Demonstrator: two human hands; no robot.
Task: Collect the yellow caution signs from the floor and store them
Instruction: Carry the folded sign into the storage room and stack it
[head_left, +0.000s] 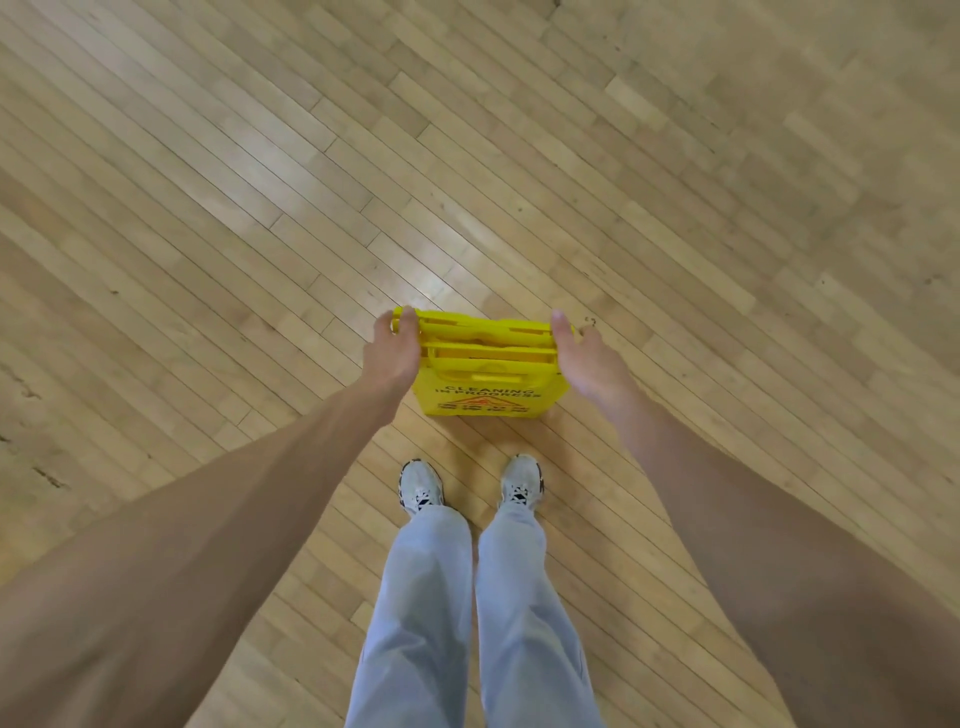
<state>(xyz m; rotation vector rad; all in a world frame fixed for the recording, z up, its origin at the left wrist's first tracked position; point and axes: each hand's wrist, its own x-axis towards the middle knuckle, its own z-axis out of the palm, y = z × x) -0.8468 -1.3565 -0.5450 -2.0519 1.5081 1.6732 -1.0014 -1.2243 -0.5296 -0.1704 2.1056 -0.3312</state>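
A yellow caution sign stands on the wooden floor just in front of my feet, seen from above, with "CLEANING IN PROGRESS" printed on the panel facing me. My left hand wraps its fingers around the sign's top left corner. My right hand lies against the top right corner with the fingers spread and only loosely curved. Both arms reach straight forward and down.
Light wooden floorboards run diagonally all around the sign. My two white sneakers and pale blue trouser legs stand just behind it. No other signs or furniture are in view.
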